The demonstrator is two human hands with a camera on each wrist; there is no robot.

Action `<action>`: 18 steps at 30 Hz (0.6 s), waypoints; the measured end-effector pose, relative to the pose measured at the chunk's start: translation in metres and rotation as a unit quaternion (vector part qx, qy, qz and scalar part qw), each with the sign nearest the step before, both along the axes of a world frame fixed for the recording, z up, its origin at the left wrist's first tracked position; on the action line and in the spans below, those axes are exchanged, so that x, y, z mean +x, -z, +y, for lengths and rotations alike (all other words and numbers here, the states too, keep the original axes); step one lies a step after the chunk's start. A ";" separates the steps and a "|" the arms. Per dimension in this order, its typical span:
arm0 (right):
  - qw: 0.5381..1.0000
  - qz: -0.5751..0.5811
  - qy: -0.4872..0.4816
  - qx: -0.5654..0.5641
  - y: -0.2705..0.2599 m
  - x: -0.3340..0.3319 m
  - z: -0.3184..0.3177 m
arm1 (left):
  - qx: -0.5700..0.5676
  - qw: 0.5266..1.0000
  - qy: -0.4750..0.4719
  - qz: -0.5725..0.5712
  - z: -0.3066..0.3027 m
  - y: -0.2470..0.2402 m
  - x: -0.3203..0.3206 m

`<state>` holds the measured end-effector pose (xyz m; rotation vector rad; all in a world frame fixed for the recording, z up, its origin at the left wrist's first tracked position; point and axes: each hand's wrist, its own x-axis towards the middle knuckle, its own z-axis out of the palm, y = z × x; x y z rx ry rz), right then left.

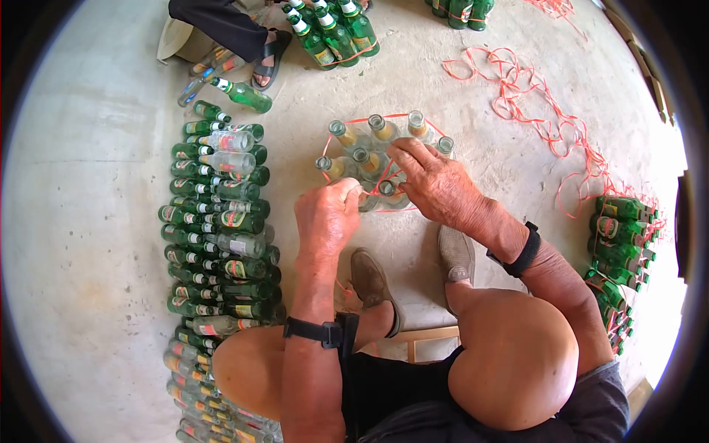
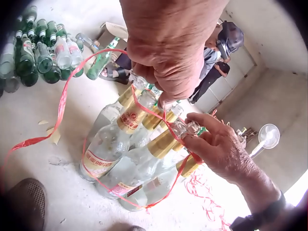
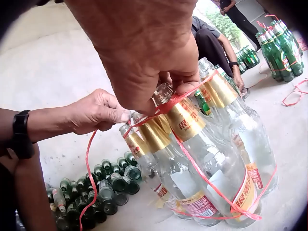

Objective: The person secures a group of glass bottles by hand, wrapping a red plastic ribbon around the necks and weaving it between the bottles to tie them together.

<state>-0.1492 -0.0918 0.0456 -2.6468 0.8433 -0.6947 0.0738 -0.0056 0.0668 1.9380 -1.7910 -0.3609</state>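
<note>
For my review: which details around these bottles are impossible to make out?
Left wrist view: part of the left hand and its grip on the red string, hidden by the hand itself.
Head view: parts of the clear bottles, covered by the right hand.
Right wrist view: the head of the standing person, cut off by the top edge.

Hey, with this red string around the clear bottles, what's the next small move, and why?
Probably draw the red string snug with the left hand: that hand pinches it, a loose length hangs below, and the right hand is at the top of the clear bottles.
</note>
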 end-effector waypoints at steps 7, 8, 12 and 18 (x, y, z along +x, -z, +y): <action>0.999 0.008 -0.008 0.037 0.006 -0.004 0.000 | 0.059 0.998 0.004 0.007 -0.013 0.001 0.008; 0.999 0.006 -0.011 0.053 0.006 -0.004 0.000 | 0.072 0.997 -0.003 0.010 -0.014 0.000 0.008; 0.998 0.002 -0.021 0.058 0.006 -0.006 0.001 | 0.096 0.994 -0.025 0.036 -0.019 -0.002 0.009; 0.993 0.009 -0.028 0.115 0.003 -0.006 0.000 | 0.118 0.992 -0.034 0.035 -0.027 -0.002 0.007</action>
